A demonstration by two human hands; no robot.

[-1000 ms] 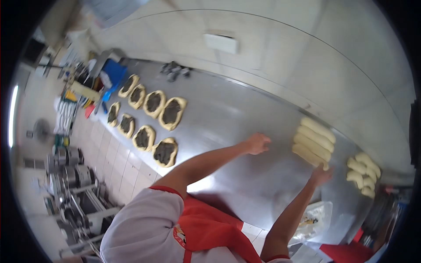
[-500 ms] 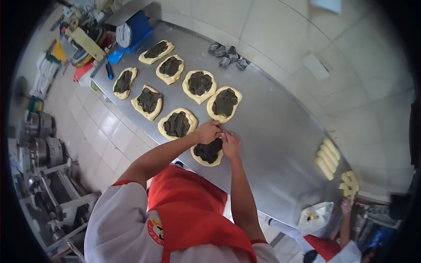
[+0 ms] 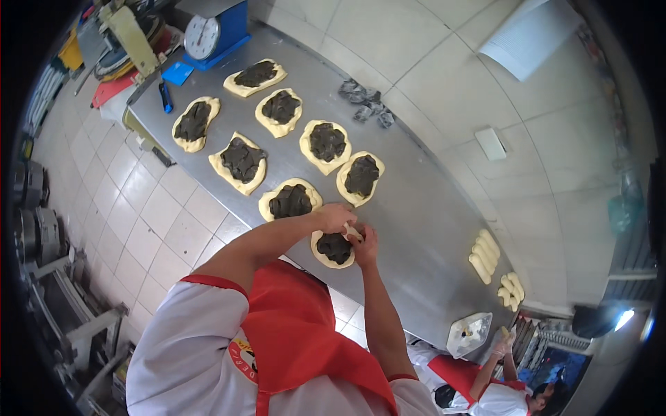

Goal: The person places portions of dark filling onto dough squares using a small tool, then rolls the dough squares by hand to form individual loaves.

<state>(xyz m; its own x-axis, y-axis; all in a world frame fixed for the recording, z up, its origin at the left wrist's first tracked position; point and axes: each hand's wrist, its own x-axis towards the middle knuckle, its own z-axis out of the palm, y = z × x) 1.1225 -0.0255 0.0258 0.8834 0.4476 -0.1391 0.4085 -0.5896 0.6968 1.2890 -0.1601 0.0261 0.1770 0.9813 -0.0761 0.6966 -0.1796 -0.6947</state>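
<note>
A flat, pale dough piece (image 3: pixel 334 249) topped with dark filling lies on the metal table in front of me. Its far edge is lifted and partly folded over the filling. My left hand (image 3: pixel 336 218) pinches this edge from the left, while my right hand (image 3: pixel 365 245) grips it at the right with bent fingers. Just beyond my left hand is another filled dough piece (image 3: pixel 291 200). Close by, farther out, lies one more filled piece (image 3: pixel 361 175).
Several more filled dough pieces (image 3: pixel 242 161) spread toward the far left of the steel table (image 3: pixel 416 229). A blue dial scale (image 3: pixel 202 38) and dark lumps (image 3: pixel 366 102) stand beyond. Dough rolls (image 3: pixel 484 256) lie at right, near a white tray (image 3: pixel 469 334) and a co-worker (image 3: pixel 479 381) handling dough.
The dough's far edge has been pulled up and inward over the filling by both hands. The view has shifted. At lower right, the co-worker has brought both hands together away from the rolls.
</note>
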